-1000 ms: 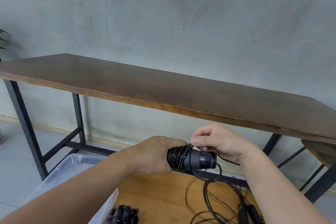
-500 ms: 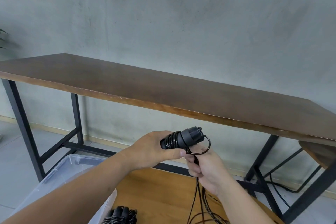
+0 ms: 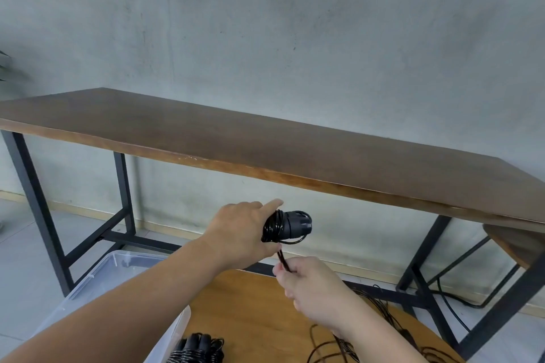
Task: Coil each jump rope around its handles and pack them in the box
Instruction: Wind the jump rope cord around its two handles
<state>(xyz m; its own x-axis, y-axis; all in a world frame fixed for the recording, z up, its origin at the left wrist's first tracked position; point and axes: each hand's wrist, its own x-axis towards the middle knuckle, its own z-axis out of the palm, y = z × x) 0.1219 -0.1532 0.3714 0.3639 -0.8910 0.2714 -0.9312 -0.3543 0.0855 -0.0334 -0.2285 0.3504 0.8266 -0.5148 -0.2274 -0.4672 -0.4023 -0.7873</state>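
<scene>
My left hand [image 3: 244,233] grips a pair of black jump rope handles [image 3: 290,225] held in the air, with black cord wound around them near my fingers. My right hand [image 3: 312,283] sits just below and pinches the black cord [image 3: 282,258] that runs taut up to the handles. More loose cord [image 3: 339,345] lies on the round wooden table [image 3: 259,309] under my right forearm. A coiled black jump rope bundle [image 3: 196,348] rests at the table's near edge. The clear plastic box [image 3: 118,268] stands at lower left, partly hidden by my left arm.
A long dark wooden table [image 3: 295,150] on black metal legs stands against the grey wall ahead. Another wooden surface [image 3: 513,244] pokes in at the right. A black cable [image 3: 454,298] trails on the floor at right.
My right hand has carried the cord around the handles from above to below them. My left hand has held the handles and tilted them slightly.
</scene>
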